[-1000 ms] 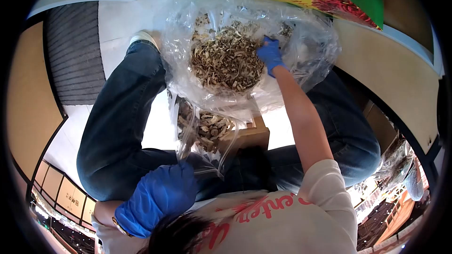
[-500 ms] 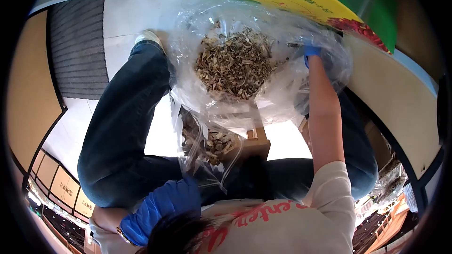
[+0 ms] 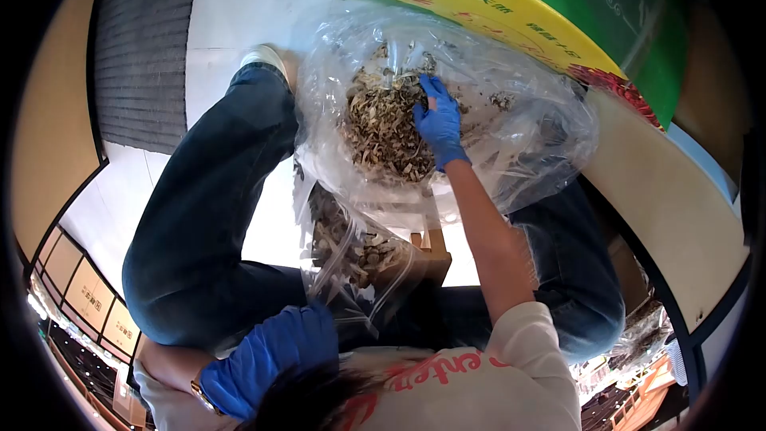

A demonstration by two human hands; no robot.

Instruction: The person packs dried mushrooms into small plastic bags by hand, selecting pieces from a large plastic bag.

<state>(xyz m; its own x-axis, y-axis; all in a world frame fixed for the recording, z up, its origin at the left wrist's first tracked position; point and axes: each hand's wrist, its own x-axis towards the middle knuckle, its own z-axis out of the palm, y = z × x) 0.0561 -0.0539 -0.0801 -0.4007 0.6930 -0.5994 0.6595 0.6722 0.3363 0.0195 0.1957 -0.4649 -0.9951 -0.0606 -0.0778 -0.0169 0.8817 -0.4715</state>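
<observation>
My right hand (image 3: 439, 122), in a blue glove, lies over a heap of dried, chopped brown-and-cream pieces (image 3: 383, 132) with its fingers spread, touching the right side of the heap. That heap sits in a large clear plastic bag (image 3: 527, 152), opened wide between my knees. Close to my lap, my left hand (image 3: 283, 343), also gloved in blue, looks curled closed; its fingertips are hidden. It is against the lower edge of a smaller clear zip bag (image 3: 343, 271), which contains larger dried slices (image 3: 371, 254). Whether the left hand grips this bag is not visible.
A yellow and green printed box (image 3: 511, 12) stands beyond the big bag. Under the bags is a wooden stool or frame (image 3: 435, 259). My legs flank both bags. To the left lies a dark ribbed mat (image 3: 144, 64); a pale panel (image 3: 662, 183) runs along the right.
My right hand has moved left from the right side of the large bag onto the heap, its fingers now spread. My left hand stays by the smaller bag. The view has shifted slightly.
</observation>
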